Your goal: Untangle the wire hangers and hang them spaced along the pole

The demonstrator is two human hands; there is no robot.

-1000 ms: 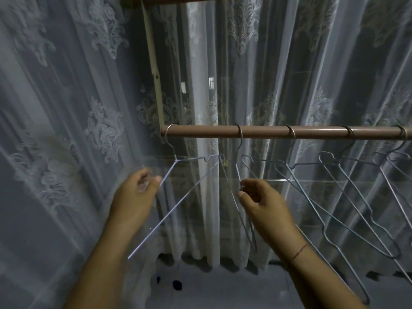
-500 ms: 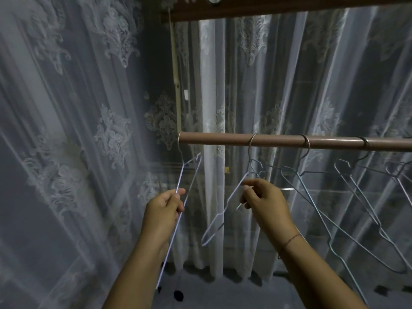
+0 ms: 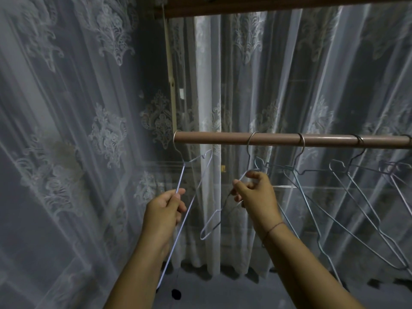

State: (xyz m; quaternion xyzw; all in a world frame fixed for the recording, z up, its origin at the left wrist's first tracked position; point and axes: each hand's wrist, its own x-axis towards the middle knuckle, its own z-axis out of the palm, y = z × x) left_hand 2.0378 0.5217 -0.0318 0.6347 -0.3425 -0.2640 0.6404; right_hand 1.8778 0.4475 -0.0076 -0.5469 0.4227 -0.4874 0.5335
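A brown pole (image 3: 223, 138) runs level from the middle to the right edge. Several wire hangers hook over it, spaced apart. The leftmost hanger (image 3: 181, 175) hangs at the pole's left end, turned edge-on, and my left hand (image 3: 166, 208) pinches its wire. The second hanger (image 3: 214, 221) hooks over the pole further right, swung towards me, and my right hand (image 3: 256, 195) grips its wire near the shoulder. More hangers (image 3: 347, 197) hang to the right, their lower bars crossing each other.
White lace curtains (image 3: 93, 130) hang close behind and to the left of the pole. A thin wooden strip (image 3: 170, 81) drops from a dark beam (image 3: 267, 5) above to the pole's left end. The grey floor (image 3: 223, 293) lies below.
The view has tilted up slightly. Both hands keep their hold, and the two left hangers have turned more edge-on and swung apart since a second ago.
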